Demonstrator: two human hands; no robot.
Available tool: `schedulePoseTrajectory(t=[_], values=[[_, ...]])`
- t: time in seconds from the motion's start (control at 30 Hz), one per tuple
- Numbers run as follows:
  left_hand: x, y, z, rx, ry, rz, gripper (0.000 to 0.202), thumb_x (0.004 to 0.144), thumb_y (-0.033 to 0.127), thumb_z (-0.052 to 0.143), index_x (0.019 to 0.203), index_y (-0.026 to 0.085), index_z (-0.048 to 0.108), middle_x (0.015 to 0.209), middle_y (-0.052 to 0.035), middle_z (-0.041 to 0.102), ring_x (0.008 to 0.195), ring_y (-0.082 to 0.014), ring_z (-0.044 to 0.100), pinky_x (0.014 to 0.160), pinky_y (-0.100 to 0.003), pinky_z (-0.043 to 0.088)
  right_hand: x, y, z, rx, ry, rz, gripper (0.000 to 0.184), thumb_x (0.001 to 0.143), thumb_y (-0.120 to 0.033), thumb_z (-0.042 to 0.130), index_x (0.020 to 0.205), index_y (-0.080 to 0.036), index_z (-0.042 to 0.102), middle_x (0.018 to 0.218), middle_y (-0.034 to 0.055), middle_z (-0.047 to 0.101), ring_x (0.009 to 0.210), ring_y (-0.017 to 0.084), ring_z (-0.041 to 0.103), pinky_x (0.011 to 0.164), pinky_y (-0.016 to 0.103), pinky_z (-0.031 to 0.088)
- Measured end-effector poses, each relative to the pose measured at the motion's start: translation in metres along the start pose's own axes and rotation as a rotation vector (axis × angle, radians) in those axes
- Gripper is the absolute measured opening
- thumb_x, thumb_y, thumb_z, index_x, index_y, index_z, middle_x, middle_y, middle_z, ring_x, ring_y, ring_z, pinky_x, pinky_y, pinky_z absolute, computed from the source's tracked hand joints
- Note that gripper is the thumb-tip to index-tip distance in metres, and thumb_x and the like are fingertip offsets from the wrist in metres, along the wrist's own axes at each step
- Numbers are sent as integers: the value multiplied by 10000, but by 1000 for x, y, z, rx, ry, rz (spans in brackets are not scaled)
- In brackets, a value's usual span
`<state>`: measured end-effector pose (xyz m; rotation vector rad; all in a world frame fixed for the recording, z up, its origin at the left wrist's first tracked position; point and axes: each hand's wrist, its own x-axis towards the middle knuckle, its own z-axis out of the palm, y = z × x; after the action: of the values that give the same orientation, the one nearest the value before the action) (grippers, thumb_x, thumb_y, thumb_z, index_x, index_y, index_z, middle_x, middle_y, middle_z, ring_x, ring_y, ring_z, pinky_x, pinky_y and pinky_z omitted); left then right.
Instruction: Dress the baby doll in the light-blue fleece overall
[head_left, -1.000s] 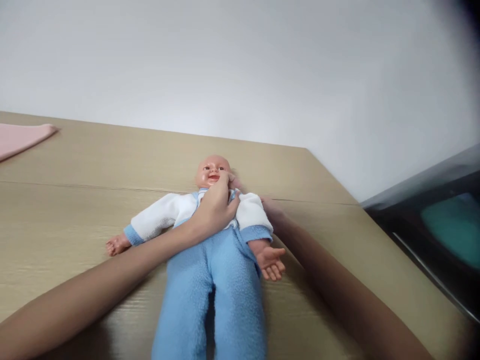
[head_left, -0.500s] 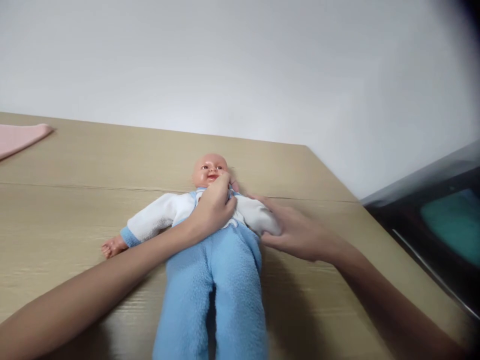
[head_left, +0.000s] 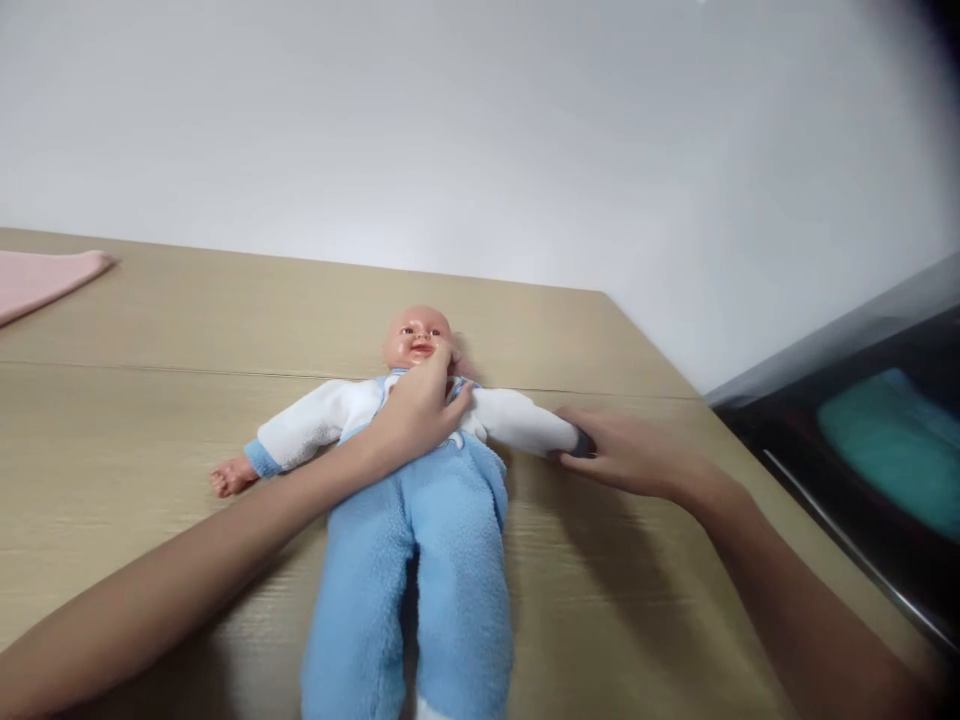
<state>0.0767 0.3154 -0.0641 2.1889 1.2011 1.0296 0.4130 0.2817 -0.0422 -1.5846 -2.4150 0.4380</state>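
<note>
A baby doll lies face up on a wooden table, in blue fleece trousers and a white top with blue cuffs. My left hand rests on the doll's chest, fingers closed on the clothing just under its chin. My right hand grips the end of the doll's sleeve on the right and holds that arm stretched out sideways. The doll's other arm lies out to the left, its small hand bare on the table.
A pink cloth lies at the table's far left edge. To the right, beyond the table's edge, stands a dark bin or box with a teal item inside. A plain white wall rises behind.
My right hand came out from behind the doll's shoulder, took its right sleeve and pulled the arm out straight to the right. The left hand stayed on the chest.
</note>
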Motion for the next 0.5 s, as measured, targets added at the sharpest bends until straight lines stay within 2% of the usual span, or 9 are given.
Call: schedulePoseTrajectory(t=[0.07, 0.1, 0.2, 0.27, 0.33, 0.4, 0.5], values=[[-7, 5, -7, 102, 15, 59, 97, 1091, 293, 617, 1152, 234, 569, 1065, -105, 751, 1010, -314, 697, 907, -457, 542, -3, -2, 4, -68, -72, 6, 249, 998, -461, 771, 1158, -278, 823, 1114, 110, 886, 938, 380, 800, 830, 500, 598], [-13, 7, -11, 146, 34, 97, 105, 1105, 306, 607, 1166, 222, 587, 1132, -138, 753, 1121, -348, 687, 1001, -501, 547, -5, -6, 7, -109, -22, 7, 283, 1025, -467, 739, 1206, -260, 806, 1191, 142, 872, 1027, 408, 796, 904, 544, 603], [-34, 10, -27, 207, 80, 157, 170, 1153, 330, 573, 1252, 207, 635, 1355, -181, 732, 1363, -390, 609, 1199, -578, 483, -14, -32, 24, -198, 332, -28, 375, 1067, -417, 671, 1370, -211, 751, 1416, 234, 781, 1287, 480, 715, 1105, 665, 551], [-51, 7, -37, 211, 98, 136, 186, 1180, 336, 543, 1290, 228, 647, 1403, -153, 730, 1361, -363, 614, 1205, -559, 476, -20, -58, 38, -119, 467, -89, 344, 1107, -383, 636, 1404, -236, 731, 1446, 216, 767, 1353, 459, 687, 1170, 657, 522], [-68, 0, -46, 220, 130, 83, 191, 1196, 321, 491, 1261, 242, 652, 1365, -133, 737, 1309, -343, 628, 1178, -541, 482, -22, -82, 52, 70, 430, -156, 233, 1142, -395, 630, 1308, -284, 750, 1326, 152, 812, 1275, 402, 731, 1137, 591, 544], [-85, -9, -52, 217, 161, 8, 212, 1190, 292, 440, 1205, 247, 646, 1290, -127, 735, 1246, -333, 640, 1134, -530, 498, -19, -99, 62, 272, 349, -159, 180, 1151, -435, 640, 1154, -293, 752, 1150, 102, 822, 1104, 346, 760, 1023, 518, 574], [-108, -19, -58, 170, 155, -125, 196, 1167, 319, 435, 1192, 250, 617, 1178, -108, 714, 1124, -316, 673, 1034, -503, 535, -5, -106, 68, 480, 252, -131, 320, 1109, -523, 684, 901, -280, 680, 933, 56, 741, 905, 292, 693, 881, 456, 554]])
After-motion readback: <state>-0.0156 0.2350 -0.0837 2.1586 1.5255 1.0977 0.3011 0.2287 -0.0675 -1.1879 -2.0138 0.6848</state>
